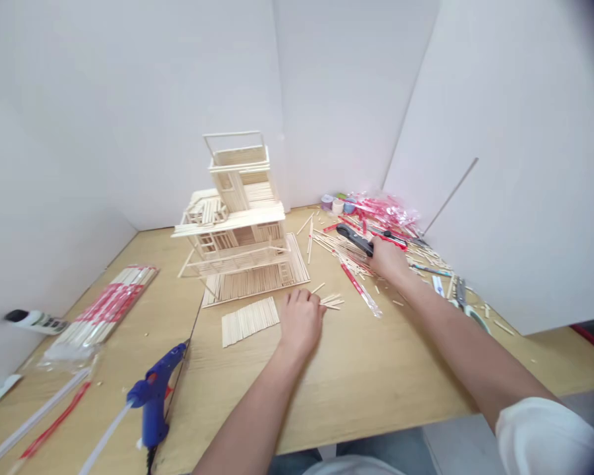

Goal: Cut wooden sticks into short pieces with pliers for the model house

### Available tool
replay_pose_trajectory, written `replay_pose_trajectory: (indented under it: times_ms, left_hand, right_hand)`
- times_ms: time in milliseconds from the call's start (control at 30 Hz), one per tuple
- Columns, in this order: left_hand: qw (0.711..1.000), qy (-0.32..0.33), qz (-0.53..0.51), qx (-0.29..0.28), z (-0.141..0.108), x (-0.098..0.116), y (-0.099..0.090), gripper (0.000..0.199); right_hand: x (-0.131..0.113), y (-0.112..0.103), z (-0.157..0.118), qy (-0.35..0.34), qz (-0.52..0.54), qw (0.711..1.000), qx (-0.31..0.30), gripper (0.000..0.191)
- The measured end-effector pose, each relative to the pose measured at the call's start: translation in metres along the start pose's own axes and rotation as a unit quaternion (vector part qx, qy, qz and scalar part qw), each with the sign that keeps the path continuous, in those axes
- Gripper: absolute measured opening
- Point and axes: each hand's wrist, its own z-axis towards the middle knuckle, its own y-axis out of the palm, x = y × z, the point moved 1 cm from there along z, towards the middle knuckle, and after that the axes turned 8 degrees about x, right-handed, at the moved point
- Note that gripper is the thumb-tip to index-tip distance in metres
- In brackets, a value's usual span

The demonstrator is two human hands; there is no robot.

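My left hand (301, 318) rests on the table, its fingers curled down so that whatever they hold is hidden. Beside its thumb lie a few short wooden sticks (332, 301). Left of it is a flat panel of sticks laid side by side (250, 321). Out to the right, my right hand (390, 258) is closed around a black and red hand tool (355, 239), its exact kind unclear, above a heap of loose sticks (339, 247). A model house built of thin sticks (242, 227) stands behind my left hand.
A blue glue gun (158, 396) lies front left, near packs of wrapped sticks (111, 300) and a bottle (37, 321). Toward the right are red plastic wrappers (383, 211), small tubs (337, 206) and scissors (462, 300). White panels (361, 99) wall the table.
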Motion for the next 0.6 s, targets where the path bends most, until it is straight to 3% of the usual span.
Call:
replay_pose_trajectory:
  times_ms: [400, 600]
  left_hand:
    - [1.000, -0.010, -0.008, 0.011, -0.001, -0.001, 0.003, 0.017]
    - [1.000, -0.012, -0.020, -0.011, 0.002, -0.001, 0.008, 0.016]
  right_hand:
    - [-0.003, -0.008, 0.003, -0.041, -0.067, 0.996, -0.034, 0.027]
    - [0.002, -0.018, -0.005, -0.043, -0.084, 0.995, -0.040, 0.031]
